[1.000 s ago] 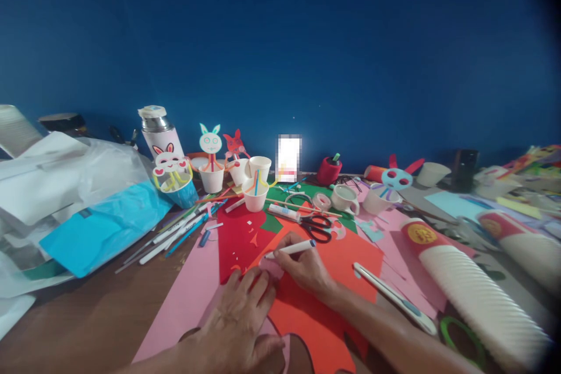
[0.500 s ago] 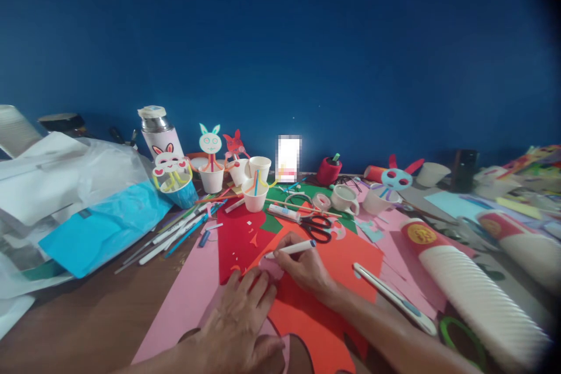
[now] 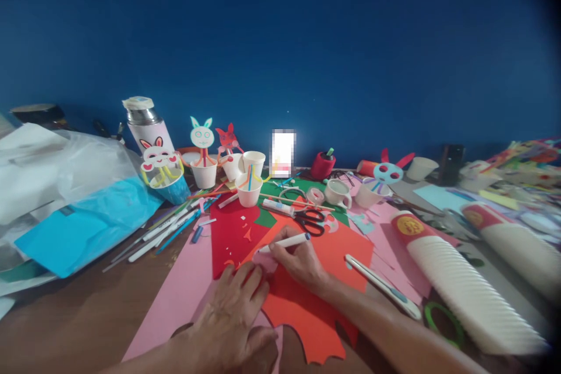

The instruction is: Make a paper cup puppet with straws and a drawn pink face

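Observation:
My right hand (image 3: pixel 298 257) is closed round a white marker pen (image 3: pixel 287 242) with a dark blue end. The pen's tip is at a small pink paper piece (image 3: pixel 265 261), partly hidden by my fingers. My left hand (image 3: pixel 239 304) lies flat with its fingers stretched out, fingertips at the near edge of that piece. Beneath are orange paper (image 3: pixel 307 315) with cut-out edges, red paper (image 3: pixel 225 239) with small scraps, and pink paper (image 3: pixel 170 304). Black-handled scissors (image 3: pixel 309 222) and a glue stick (image 3: pixel 278 207) lie just beyond my right hand.
Paper cups (image 3: pixel 249 190) with pipe cleaners and paper animal faces stand along the back, near a flask (image 3: pixel 146 128). Markers (image 3: pixel 164 231) and a plastic bag (image 3: pixel 79 169) lie left. A utility knife (image 3: pixel 383 286), green tape roll (image 3: pixel 442 324) and stacked cups (image 3: pixel 464 286) lie right.
The view has shifted a little, so most things sit slightly further left and higher. Both hands keep nearly the same pose, with the marker still at the pink piece.

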The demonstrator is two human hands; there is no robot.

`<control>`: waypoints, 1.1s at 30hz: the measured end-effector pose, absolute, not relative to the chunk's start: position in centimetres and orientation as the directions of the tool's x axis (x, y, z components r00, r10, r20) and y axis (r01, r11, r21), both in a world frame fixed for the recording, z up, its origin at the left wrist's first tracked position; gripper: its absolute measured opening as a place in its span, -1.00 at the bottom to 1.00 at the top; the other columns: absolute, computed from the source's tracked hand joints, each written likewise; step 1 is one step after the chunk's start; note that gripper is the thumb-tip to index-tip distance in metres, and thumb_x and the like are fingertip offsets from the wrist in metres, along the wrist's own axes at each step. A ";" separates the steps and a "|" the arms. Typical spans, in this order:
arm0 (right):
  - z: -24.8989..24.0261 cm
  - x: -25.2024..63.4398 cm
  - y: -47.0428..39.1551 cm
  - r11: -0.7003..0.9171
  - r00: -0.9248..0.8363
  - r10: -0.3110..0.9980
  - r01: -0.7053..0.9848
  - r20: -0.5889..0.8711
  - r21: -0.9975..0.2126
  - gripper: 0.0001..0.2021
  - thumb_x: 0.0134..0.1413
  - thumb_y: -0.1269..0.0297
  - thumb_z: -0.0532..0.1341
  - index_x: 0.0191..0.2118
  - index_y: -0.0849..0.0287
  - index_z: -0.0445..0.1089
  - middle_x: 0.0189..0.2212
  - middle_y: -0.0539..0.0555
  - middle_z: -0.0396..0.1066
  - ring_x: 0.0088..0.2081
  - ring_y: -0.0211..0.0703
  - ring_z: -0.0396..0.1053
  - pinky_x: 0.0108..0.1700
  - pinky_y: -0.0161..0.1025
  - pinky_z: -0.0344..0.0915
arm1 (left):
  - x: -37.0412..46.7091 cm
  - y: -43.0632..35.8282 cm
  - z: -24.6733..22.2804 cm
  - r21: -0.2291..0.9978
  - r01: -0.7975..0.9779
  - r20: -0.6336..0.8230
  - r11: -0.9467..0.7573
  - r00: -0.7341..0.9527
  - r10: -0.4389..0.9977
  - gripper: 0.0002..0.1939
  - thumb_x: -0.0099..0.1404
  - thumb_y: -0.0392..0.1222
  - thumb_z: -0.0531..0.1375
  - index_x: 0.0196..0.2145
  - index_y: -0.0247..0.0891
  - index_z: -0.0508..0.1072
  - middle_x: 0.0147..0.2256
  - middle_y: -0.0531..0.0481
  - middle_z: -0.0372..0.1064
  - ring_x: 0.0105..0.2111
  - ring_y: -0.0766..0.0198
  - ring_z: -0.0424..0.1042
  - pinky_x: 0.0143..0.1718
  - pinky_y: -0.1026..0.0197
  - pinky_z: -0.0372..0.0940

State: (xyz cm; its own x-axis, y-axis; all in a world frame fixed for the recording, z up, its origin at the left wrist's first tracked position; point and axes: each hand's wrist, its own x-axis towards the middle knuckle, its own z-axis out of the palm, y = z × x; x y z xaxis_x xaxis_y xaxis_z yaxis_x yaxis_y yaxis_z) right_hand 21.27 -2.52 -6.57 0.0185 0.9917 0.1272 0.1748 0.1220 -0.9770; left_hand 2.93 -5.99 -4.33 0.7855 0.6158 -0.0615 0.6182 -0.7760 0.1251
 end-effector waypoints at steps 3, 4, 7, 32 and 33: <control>-7.0 21.4 -2.5 0.121 0.021 0.992 0.205 0.128 -0.971 -0.87 -0.01 0.30 0.21 -0.48 0.15 0.24 -0.63 -0.10 0.20 -0.58 -0.32 0.13 -0.54 -0.37 0.06 | 3.1 -6.0 -4.2 0.130 0.627 -0.107 -0.768 0.779 0.618 -0.40 0.28 0.07 0.13 0.17 -0.32 0.27 0.14 -0.32 0.22 0.12 -0.21 0.17 0.10 -0.35 0.06; -7.1 21.4 -2.5 0.121 0.024 0.991 0.211 0.129 -0.970 -0.87 0.00 0.31 0.20 -0.48 0.16 0.24 -0.63 -0.10 0.19 -0.58 -0.33 0.13 -0.55 -0.38 0.06 | 3.1 -5.9 -4.2 0.133 0.627 -0.113 -0.767 0.779 0.617 -0.41 0.28 0.07 0.12 0.17 -0.33 0.28 0.14 -0.32 0.22 0.12 -0.20 0.16 0.10 -0.35 0.06; -7.2 21.4 -2.5 0.123 0.023 0.991 0.216 0.131 -0.969 -0.88 0.00 0.32 0.20 -0.47 0.16 0.23 -0.63 -0.11 0.19 -0.58 -0.33 0.13 -0.55 -0.39 0.06 | 3.1 -6.0 -4.3 0.134 0.625 -0.076 -0.769 0.780 0.621 -0.42 0.30 0.11 0.09 0.15 -0.30 0.29 0.15 -0.29 0.21 0.13 -0.17 0.14 0.12 -0.32 0.04; -7.3 21.5 -2.7 0.149 -0.055 0.989 0.326 0.139 -0.934 -0.87 0.06 0.27 0.20 -0.44 0.16 0.27 -0.60 -0.05 0.35 -0.56 -0.30 0.26 -0.53 -0.38 0.15 | 2.7 -6.2 -5.8 0.123 0.618 -0.010 -0.777 0.783 0.621 -0.37 0.29 0.15 0.08 0.19 -0.27 0.24 0.14 -0.26 0.21 0.13 -0.15 0.12 0.13 -0.28 0.02; -7.3 21.5 -2.7 0.145 -0.057 0.989 0.322 0.134 -0.935 -0.87 0.06 0.27 0.20 -0.44 0.16 0.27 -0.59 -0.04 0.36 -0.56 -0.30 0.27 -0.53 -0.38 0.16 | 2.7 -6.2 -5.8 0.125 0.622 -0.008 -0.773 0.780 0.626 -0.38 0.29 0.15 0.07 0.19 -0.26 0.24 0.14 -0.25 0.21 0.13 -0.14 0.12 0.13 -0.28 0.01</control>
State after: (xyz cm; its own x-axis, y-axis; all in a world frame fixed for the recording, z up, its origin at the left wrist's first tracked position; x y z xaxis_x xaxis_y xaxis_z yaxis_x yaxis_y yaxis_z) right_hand 21.45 -2.71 -7.25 -0.0571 0.9894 0.1337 0.3224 0.1450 -0.9354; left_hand 2.74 -6.23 -5.77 0.7799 0.6259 -0.0083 0.6218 -0.7731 0.1251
